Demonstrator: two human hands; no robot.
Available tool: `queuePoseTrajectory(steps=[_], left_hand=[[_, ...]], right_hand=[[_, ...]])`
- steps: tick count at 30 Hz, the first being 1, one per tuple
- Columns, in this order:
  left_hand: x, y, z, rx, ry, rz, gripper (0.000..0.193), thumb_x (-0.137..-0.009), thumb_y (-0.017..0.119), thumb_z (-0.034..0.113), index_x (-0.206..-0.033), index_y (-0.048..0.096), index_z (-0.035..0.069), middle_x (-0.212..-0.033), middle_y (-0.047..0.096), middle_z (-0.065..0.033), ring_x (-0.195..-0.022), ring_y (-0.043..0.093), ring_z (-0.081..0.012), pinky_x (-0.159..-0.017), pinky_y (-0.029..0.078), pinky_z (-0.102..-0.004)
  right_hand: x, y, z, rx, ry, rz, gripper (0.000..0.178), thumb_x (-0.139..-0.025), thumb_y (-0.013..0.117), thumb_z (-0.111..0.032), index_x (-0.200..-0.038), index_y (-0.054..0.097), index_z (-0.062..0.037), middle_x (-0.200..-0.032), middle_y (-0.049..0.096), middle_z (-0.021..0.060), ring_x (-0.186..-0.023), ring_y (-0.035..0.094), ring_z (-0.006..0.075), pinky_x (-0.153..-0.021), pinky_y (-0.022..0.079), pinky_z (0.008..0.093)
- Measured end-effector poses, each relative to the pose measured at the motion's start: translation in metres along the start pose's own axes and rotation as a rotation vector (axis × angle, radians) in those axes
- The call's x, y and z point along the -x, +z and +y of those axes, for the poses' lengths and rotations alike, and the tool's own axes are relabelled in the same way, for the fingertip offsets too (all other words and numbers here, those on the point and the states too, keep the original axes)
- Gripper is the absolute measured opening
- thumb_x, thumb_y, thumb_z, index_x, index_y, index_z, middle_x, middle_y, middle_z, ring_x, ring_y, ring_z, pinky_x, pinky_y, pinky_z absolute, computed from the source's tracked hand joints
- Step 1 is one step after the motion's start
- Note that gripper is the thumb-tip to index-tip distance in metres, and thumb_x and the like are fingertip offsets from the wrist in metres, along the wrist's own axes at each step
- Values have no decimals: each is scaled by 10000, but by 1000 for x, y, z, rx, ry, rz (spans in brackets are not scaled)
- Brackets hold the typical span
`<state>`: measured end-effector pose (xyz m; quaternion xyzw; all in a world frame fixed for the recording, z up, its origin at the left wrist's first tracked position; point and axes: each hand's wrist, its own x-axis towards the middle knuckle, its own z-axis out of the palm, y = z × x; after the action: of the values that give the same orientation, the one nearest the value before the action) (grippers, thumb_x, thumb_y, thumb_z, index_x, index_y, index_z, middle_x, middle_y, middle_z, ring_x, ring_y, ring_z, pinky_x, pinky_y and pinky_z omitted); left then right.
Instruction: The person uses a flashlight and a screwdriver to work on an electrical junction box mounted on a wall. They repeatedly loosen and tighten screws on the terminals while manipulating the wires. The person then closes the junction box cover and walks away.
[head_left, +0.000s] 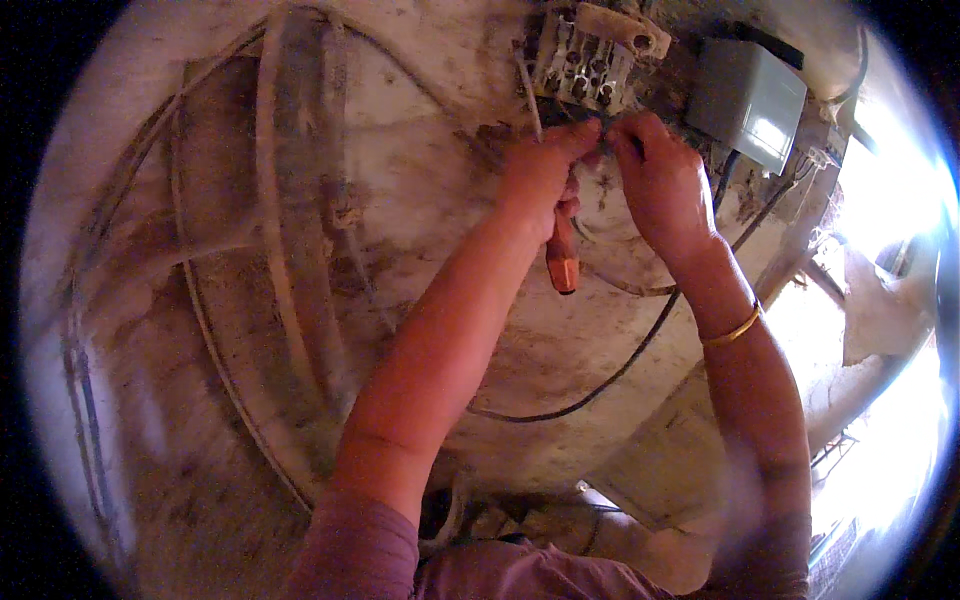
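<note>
Orange colours the tool handle (564, 265), which is gripped by the left hand (543, 172); its faceted end is left hanging below the curled fingers, just in front of the stained wall (530, 350). The tool appears to be tucked low in the palm so that the thumb and forefinger are left free above it. A thin rod (528, 92) is seen rising beside the knuckles (whether it belongs to the tool or is a wire cannot be told). The right hand (662, 185) is raised close beside the left, with its fingers bent inward; whether its fingertips are closed on anything cannot be told, since they are small and shadowed. Both hands are probably brought together so that something fine can be steadied between them.

Just above, an open terminal block (585, 72) with metal contacts is mounted on the wall, and a tan rounded piece (622, 30) is set across its top. To the right, a grey box (748, 100) is fixed. Lower down, a black cable (645, 350) is looped across the wall, its slack perhaps left for reach. A yellow bangle (733, 328) is worn on the right wrist.
</note>
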<state>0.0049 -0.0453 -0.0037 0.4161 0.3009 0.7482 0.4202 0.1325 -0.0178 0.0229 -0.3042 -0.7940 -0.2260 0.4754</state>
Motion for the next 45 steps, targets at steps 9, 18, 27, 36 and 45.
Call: queuePoseTrajectory(steps=[9, 18, 27, 36, 45], left_hand=[[-34, -28, -2, -78, -96, -303, 243, -728, 714, 315, -717, 565, 122, -590, 460, 33, -380, 271, -62, -361, 235, -246], [-23, -25, -7, 41, -137, -278, 265, -765, 682, 326, -732, 561, 93, -505, 433, 14, -356, 282, -79, -350, 227, -260], [-7, -15, 9, -184, 90, -158, 211, -812, 614, 270, -867, 607, 67, -616, 574, -56, -353, 323, -85, -324, 223, -260], [-11, -19, -4, -113, 157, -85, 181, -804, 612, 219, -816, 588, 40, -583, 545, -36, -364, 358, -83, -323, 242, -270], [-27, -21, -10, -245, 299, -59, 210, -791, 635, 294, -795, 599, 88, -456, 409, 12, -339, 343, -106, -323, 238, -294]], right_hand=[[-1, 1, 42, -1666, 931, -262, 109, -816, 562, -175, -815, 571, -67, -607, 513, 40, -415, 372, 108, -373, 277, 245], [15, 14, 0, -474, 87, 109, 190, -847, 601, -203, -974, 602, -61, -828, 658, 128, -698, 635, 261, -638, 496, 334], [5, 37, 18, -1752, 820, 130, 253, -904, 510, -299, -822, 592, -75, -617, 526, 25, -443, 411, 120, -375, 312, 248], [6, 36, -30, -1548, 887, 85, 196, -858, 601, -274, -973, 582, -116, -641, 446, -35, -510, 374, 71, -420, 252, 206], [-14, 44, -6, -1511, 943, -56, 149, -831, 644, -283, -835, 570, -154, -589, 407, -54, -451, 288, 56, -414, 240, 203]])
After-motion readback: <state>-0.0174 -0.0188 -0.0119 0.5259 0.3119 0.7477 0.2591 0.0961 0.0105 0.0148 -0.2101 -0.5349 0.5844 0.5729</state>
